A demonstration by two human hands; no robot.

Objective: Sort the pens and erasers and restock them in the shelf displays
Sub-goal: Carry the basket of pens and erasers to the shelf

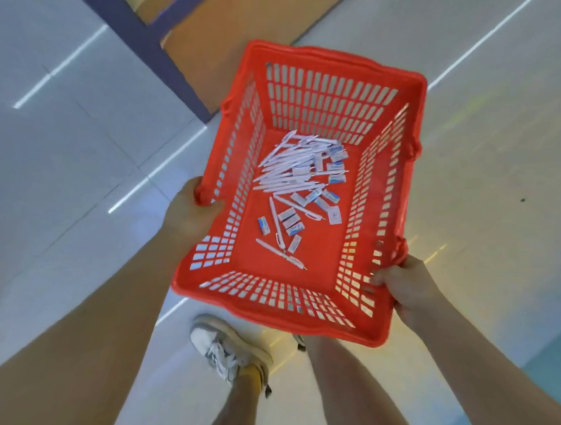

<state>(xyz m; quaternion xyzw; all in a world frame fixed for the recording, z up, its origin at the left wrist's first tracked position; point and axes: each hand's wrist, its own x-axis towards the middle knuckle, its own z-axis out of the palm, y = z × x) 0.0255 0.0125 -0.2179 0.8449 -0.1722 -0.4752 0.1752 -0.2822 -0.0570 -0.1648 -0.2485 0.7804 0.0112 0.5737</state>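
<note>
Red basket of pens, erasers

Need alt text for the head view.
A person holds a red basket by its rim, left grip on the left side, right grip at the near right corner. White pens and small erasers lie mixed on its bottom.

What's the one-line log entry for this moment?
stage: pre-sort | left hand: grips red basket rim | right hand: grips rim | contents: white pens, erasers, mixed on basket floor

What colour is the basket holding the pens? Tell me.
The basket is bright red all over, slotted walls included; the head view, the only one, shows it plainly.
</note>
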